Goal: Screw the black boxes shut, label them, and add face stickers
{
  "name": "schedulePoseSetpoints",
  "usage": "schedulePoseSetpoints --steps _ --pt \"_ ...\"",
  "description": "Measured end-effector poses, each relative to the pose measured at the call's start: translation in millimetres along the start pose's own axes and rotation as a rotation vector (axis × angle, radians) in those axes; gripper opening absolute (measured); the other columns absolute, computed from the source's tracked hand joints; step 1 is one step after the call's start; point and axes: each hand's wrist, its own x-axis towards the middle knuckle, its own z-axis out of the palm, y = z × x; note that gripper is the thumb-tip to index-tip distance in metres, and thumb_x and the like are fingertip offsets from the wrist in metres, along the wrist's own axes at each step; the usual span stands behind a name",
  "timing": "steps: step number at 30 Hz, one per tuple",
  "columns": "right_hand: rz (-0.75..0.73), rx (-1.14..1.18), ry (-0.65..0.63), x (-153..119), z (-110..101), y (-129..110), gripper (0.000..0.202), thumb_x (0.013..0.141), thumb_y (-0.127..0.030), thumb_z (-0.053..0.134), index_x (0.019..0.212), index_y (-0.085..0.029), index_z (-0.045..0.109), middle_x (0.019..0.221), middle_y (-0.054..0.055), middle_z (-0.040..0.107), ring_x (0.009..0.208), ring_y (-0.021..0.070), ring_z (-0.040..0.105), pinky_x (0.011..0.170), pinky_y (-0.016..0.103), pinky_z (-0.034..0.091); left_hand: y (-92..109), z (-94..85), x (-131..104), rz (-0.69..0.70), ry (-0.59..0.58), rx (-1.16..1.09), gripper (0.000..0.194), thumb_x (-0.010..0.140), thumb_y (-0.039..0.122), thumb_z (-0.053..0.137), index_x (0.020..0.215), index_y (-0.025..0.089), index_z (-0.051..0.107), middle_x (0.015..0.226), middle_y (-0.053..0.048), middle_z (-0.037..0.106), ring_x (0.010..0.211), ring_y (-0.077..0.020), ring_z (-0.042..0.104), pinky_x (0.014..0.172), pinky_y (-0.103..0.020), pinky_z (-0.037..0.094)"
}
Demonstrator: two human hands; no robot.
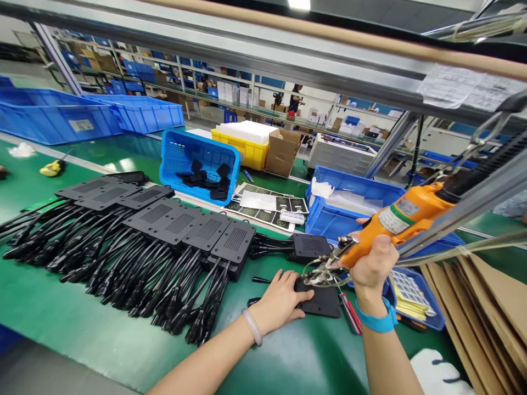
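My left hand (282, 302) is bent over the left end of a flat black plastic case (325, 303) and holds it down against the green table. My right hand (375, 263) is wrapped round an orange power screwdriver (397, 222), which hangs tilted from a spring cable at the upper right. Its lower end, with thin tubes and metal fittings (323, 276), is over the case; whether the tip touches cannot be made out. Just right of the case lies a red-handled screwdriver (351, 314). Behind it rests another black case (309, 247) with cables.
Rows of black vented cases (164, 219) with cables fill the left. A tipped blue basket (200, 186) holds black pieces. Label sheets (263, 206), a blue bin (349, 203), a blue tray (430, 318) and cardboard sheets (473, 312) stand around. A metal beam crosses above.
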Motion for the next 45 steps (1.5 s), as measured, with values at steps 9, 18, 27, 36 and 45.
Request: schedulePoseSetpoints --steps 9,18,27,36,45 --pt "0.025 0.014 -0.016 -10 3 5 0.047 0.085 -0.064 0.052 0.086 -0.019 0.063 0.054 0.000 0.058 0.034 0.0137 0.047 0.032 0.025 0.034 0 3.1 1 -0.007 0.006 -0.018 0.062 0.076 0.042 0.084 0.133 0.032 0.061 0.123 -0.013 0.056 0.121 -0.0333 0.052 0.107 -0.055 0.039" --pt "-0.082 0.031 0.128 2 -8 -44 0.052 0.082 -0.068 0.053 0.082 -0.017 0.065 0.058 0.001 0.055 0.042 0.0144 0.049 0.037 0.028 0.038 1 -1.5 -1 -0.005 0.017 -0.019 0.054 0.081 0.043 0.079 0.132 0.032 0.063 0.123 -0.012 0.056 0.118 -0.0317 0.054 0.106 -0.052 0.040" --pt "0.056 0.014 0.039 -10 -17 -55 0.049 0.084 -0.065 0.050 0.091 -0.020 0.067 0.055 0.000 0.057 0.034 0.0163 0.048 0.028 0.029 0.034 4 0.0 1 -0.020 0.036 -0.010 0.053 0.079 0.042 0.081 0.129 0.033 0.065 0.117 -0.010 0.056 0.111 -0.0319 0.055 0.103 -0.050 0.042" --pt "0.115 0.012 0.021 -32 -21 -29 0.045 0.083 -0.059 0.054 0.093 -0.017 0.067 0.057 0.001 0.060 0.040 0.0154 0.052 0.037 0.027 0.041 3 1.0 1 -0.029 0.027 -0.005 0.057 0.079 0.043 0.081 0.132 0.033 0.063 0.118 -0.010 0.055 0.113 -0.0309 0.054 0.105 -0.050 0.041" --pt "0.143 0.095 0.018 -48 -22 -25 0.045 0.079 -0.059 0.059 0.098 -0.018 0.064 0.054 -0.001 0.056 0.042 0.0154 0.049 0.038 0.028 0.041 4 -4.2 2 -0.022 0.016 -0.018 0.056 0.077 0.044 0.082 0.129 0.029 0.066 0.118 -0.012 0.057 0.111 -0.0319 0.056 0.100 -0.049 0.045"
